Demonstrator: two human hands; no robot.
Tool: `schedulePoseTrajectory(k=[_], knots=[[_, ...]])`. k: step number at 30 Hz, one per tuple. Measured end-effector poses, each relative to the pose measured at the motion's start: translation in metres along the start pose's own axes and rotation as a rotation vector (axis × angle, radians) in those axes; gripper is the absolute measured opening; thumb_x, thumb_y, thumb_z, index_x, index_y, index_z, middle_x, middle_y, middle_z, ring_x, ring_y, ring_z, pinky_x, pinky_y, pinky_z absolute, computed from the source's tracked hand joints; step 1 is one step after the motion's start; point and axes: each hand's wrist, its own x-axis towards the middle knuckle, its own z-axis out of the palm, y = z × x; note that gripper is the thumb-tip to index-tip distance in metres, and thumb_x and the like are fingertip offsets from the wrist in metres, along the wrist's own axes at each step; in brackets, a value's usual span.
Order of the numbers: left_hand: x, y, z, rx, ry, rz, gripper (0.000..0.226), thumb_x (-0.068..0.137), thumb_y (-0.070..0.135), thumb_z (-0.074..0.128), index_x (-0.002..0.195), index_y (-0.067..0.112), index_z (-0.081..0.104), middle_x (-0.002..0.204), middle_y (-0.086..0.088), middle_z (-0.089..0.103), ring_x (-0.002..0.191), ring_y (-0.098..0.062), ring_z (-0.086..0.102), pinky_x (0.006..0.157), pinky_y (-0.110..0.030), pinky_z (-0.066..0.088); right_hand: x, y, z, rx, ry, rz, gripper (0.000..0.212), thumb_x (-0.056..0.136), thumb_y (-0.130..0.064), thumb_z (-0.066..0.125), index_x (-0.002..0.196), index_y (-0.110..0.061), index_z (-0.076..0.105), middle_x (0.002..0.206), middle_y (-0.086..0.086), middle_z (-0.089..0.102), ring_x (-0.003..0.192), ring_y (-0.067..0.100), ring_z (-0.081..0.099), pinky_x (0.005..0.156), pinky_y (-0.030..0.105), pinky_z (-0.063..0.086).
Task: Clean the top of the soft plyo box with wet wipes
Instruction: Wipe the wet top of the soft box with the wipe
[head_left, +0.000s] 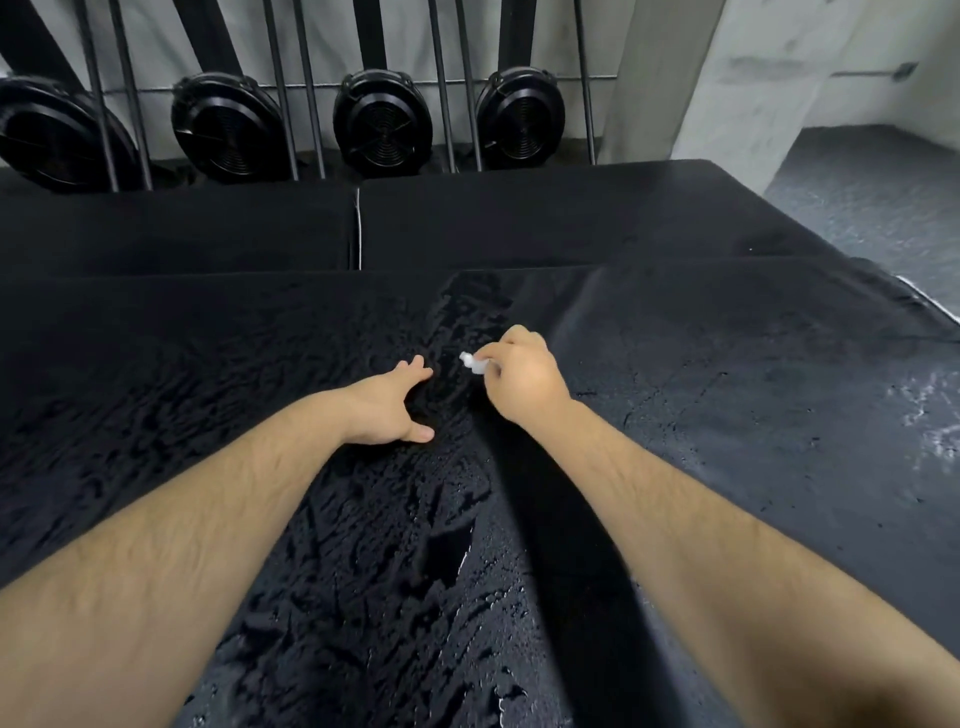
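Note:
The black soft plyo box (727, 395) fills most of the view. Its top is streaked with wet patches through the middle and left, while the right part looks duller with whitish marks. My right hand (519, 379) is curled around a small crumpled white wet wipe (474, 362), which pokes out by the fingertips and presses on the box top. My left hand (389, 408) rests flat on the wet surface just left of it, fingers spread.
Two more black padded boxes (519, 218) sit beyond the far edge. Behind them stand black round fan housings (382, 127) and metal rails against a white wall. Speckled grey floor (872, 197) shows at the right.

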Motion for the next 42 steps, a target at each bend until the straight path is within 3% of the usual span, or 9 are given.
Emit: schedulePoseTrajectory(k=[7, 13, 18, 23, 28, 31, 34, 39, 42], knots=[[-0.001, 0.0, 0.004, 0.001, 0.01, 0.037, 0.093, 0.092, 0.025, 0.071, 0.159, 0.032, 0.008, 0.165, 0.012, -0.01, 0.152, -0.008, -0.002, 0.123, -0.032, 0.011, -0.048, -0.014, 0.012, 0.084, 0.031, -0.153, 0.021, 0.091, -0.003, 0.062, 0.1, -0.01, 0.079, 0.088, 0.003, 0.056, 0.085, 0.028, 0.055, 0.07, 0.037, 0.053], [-0.003, 0.002, 0.002, 0.004, 0.019, 0.033, 0.092, 0.091, 0.024, 0.072, 0.159, 0.032, 0.01, 0.165, 0.013, -0.007, 0.152, -0.007, -0.003, 0.123, -0.032, 0.01, -0.005, 0.004, -0.007, 0.16, 0.014, 0.254, 0.024, 0.098, -0.01, 0.056, 0.111, -0.014, 0.076, 0.11, 0.001, 0.062, 0.09, 0.019, 0.062, 0.075, 0.028, 0.05], [-0.006, 0.004, 0.005, 0.026, 0.03, 0.032, 0.09, 0.093, 0.023, 0.07, 0.159, 0.029, 0.009, 0.165, 0.014, -0.007, 0.152, -0.008, -0.001, 0.12, -0.029, 0.011, -0.04, -0.027, -0.001, 0.149, -0.106, -0.018, 0.022, 0.1, -0.015, 0.058, 0.11, -0.017, 0.077, 0.094, 0.003, 0.052, 0.083, 0.02, 0.056, 0.078, 0.034, 0.05], [-0.008, 0.016, 0.006, 0.287, 0.089, 0.0, 0.092, 0.093, 0.035, 0.068, 0.16, 0.021, 0.007, 0.167, 0.007, -0.007, 0.153, -0.015, 0.0, 0.123, -0.039, 0.017, -0.019, -0.017, 0.0, 0.059, 0.013, 0.136, 0.029, 0.101, -0.012, 0.051, 0.117, -0.016, 0.074, 0.102, 0.003, 0.049, 0.099, 0.027, 0.058, 0.085, 0.036, 0.05], [-0.027, 0.011, 0.008, 0.34, 0.103, 0.027, 0.087, 0.091, 0.048, 0.065, 0.159, 0.023, 0.016, 0.165, 0.006, 0.01, 0.151, -0.021, 0.009, 0.119, -0.04, 0.025, -0.069, -0.043, 0.005, 0.083, -0.127, -0.2, 0.023, 0.096, -0.01, 0.059, 0.11, -0.013, 0.078, 0.087, -0.002, 0.043, 0.081, 0.021, 0.05, 0.074, 0.036, 0.047], [-0.043, 0.007, 0.015, 0.26, -0.022, 0.028, 0.089, 0.095, 0.04, 0.065, 0.16, 0.025, 0.006, 0.166, 0.011, -0.003, 0.153, -0.017, -0.001, 0.123, -0.036, 0.012, -0.057, -0.022, -0.002, 0.03, -0.006, -0.113, 0.023, 0.095, -0.011, 0.06, 0.107, -0.015, 0.079, 0.088, 0.001, 0.048, 0.083, 0.029, 0.058, 0.074, 0.039, 0.051], [-0.046, 0.003, 0.023, 0.232, 0.008, 0.034, 0.086, 0.097, 0.035, 0.062, 0.16, 0.027, 0.004, 0.165, 0.012, -0.01, 0.153, -0.011, -0.005, 0.124, -0.039, 0.011, -0.049, -0.018, -0.005, 0.031, 0.054, 0.063, 0.025, 0.098, -0.011, 0.055, 0.11, -0.014, 0.077, 0.095, 0.005, 0.05, 0.087, 0.028, 0.058, 0.079, 0.04, 0.051], [-0.044, -0.003, 0.027, 0.257, 0.01, 0.03, 0.086, 0.097, 0.036, 0.062, 0.159, 0.03, 0.002, 0.165, 0.014, -0.013, 0.152, -0.009, -0.009, 0.124, -0.045, 0.012, -0.089, -0.043, 0.001, -0.013, -0.074, -0.295, 0.023, 0.093, -0.011, 0.056, 0.099, -0.011, 0.078, 0.081, 0.006, 0.05, 0.074, 0.029, 0.054, 0.063, 0.038, 0.046], [-0.045, -0.001, 0.027, 0.239, 0.004, 0.025, 0.085, 0.098, 0.035, 0.061, 0.16, 0.031, 0.002, 0.164, 0.014, -0.014, 0.152, -0.01, -0.009, 0.124, -0.046, 0.011, -0.072, -0.025, -0.008, -0.103, 0.033, -0.137, 0.027, 0.097, -0.016, 0.053, 0.105, -0.017, 0.078, 0.088, 0.007, 0.053, 0.081, 0.032, 0.056, 0.07, 0.041, 0.047]])
